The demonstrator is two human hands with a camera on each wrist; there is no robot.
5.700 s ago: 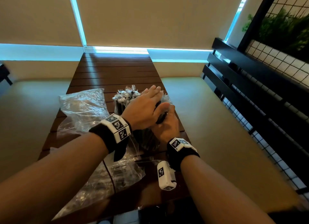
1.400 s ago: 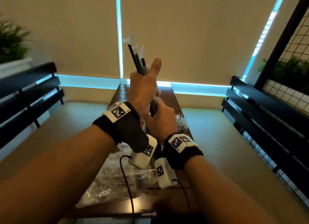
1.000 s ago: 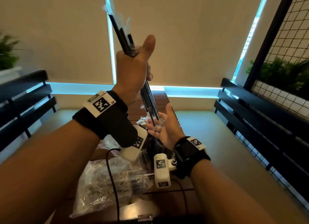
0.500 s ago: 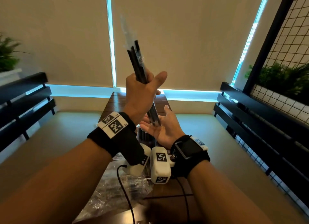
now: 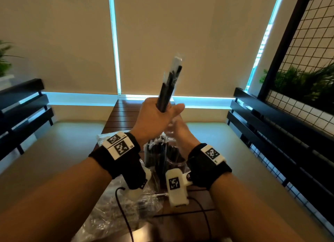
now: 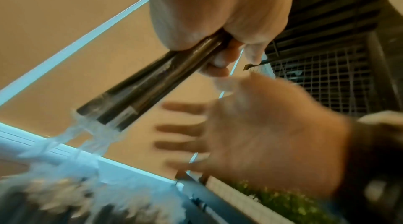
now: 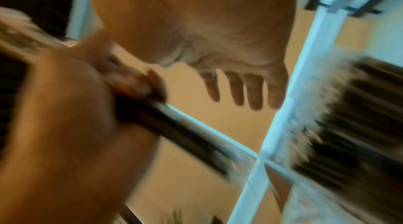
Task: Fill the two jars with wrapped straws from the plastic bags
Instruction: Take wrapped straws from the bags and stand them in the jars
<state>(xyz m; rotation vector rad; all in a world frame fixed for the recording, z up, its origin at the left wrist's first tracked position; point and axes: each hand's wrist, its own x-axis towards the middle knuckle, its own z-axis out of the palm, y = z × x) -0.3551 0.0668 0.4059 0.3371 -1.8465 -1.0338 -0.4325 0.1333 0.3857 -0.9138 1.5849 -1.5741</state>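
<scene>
My left hand (image 5: 157, 115) grips a small bundle of black wrapped straws (image 5: 169, 84), held upright above the table and leaning slightly right. The left wrist view shows the fingers curled round the bundle (image 6: 150, 81). My right hand (image 5: 179, 129) is just below and behind the left, palm open and fingers spread (image 7: 240, 90), holding nothing. Under both hands stand two jars: the left jar (image 5: 155, 153) is packed with wrapped straws, and the right jar (image 5: 176, 162) holds fewer. A crumpled plastic bag (image 5: 115, 214) lies near the front of the table.
The slatted wooden table (image 5: 124, 113) runs away from me between two pale bench seats (image 5: 207, 133). A second clear bag (image 5: 101, 137) lies at the left behind my wrist. Black slatted backrests (image 5: 271, 115) line both sides, with a wire grid and plants at the right.
My left hand has come down with the straw bundle, which now leans right instead of left. My right hand stays open beneath it, closer to the left hand.
</scene>
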